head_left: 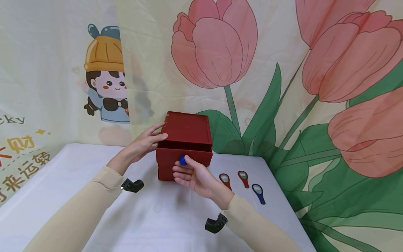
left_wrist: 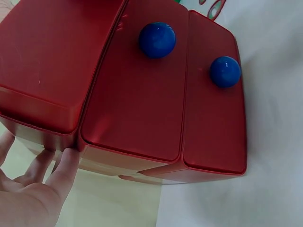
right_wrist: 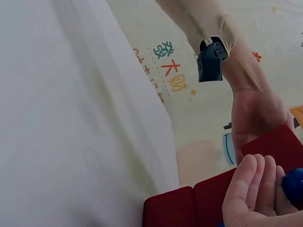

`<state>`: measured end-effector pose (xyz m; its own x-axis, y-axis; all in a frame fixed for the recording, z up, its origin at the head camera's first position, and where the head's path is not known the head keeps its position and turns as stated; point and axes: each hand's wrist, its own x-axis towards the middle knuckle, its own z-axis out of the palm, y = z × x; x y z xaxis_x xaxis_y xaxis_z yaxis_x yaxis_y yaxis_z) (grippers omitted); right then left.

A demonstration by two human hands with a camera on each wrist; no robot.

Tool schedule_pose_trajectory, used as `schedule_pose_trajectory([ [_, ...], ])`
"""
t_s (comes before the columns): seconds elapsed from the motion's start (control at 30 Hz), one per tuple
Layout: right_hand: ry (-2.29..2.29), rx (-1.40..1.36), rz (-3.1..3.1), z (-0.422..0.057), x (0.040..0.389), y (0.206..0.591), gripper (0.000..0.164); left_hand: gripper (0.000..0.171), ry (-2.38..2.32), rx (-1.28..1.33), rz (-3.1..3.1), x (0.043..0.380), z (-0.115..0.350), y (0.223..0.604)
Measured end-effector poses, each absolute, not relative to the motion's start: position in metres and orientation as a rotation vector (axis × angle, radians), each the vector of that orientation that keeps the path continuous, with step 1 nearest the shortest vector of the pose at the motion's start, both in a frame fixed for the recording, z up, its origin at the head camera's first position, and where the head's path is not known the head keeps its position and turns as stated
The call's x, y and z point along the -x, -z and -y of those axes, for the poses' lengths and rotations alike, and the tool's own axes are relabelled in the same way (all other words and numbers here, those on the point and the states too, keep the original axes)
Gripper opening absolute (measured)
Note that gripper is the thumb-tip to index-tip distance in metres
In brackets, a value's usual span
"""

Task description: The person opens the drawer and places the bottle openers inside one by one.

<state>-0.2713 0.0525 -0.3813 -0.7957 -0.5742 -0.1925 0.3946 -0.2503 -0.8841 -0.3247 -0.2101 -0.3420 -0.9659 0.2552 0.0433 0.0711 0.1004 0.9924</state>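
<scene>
A red drawer box with round blue knobs stands on the table, its top drawer pulled a little way out. My right hand is at the drawer's front, thumb and fingers about the blue knob. At the box's left side is my left hand, thumb on the top edge and extended fingers touching the side. The left wrist view shows a middle knob and a lower knob on closed drawer fronts. In the right wrist view, the right fingers lie beside the knob.
Right of the box lie several small magnifying glasses, among them a red one and a blue one. A white cloth covers the table. Behind it hangs a curtain printed with tulips and a cartoon child.
</scene>
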Motion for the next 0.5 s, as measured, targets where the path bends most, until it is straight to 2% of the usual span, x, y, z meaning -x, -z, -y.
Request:
schedule_pose_trajectory([
  [0.5,2.094,0.214,-1.454,-0.047,0.282,0.381,0.06,0.084,-1.98,-0.318,-2.238,0.326,0.21,0.343],
])
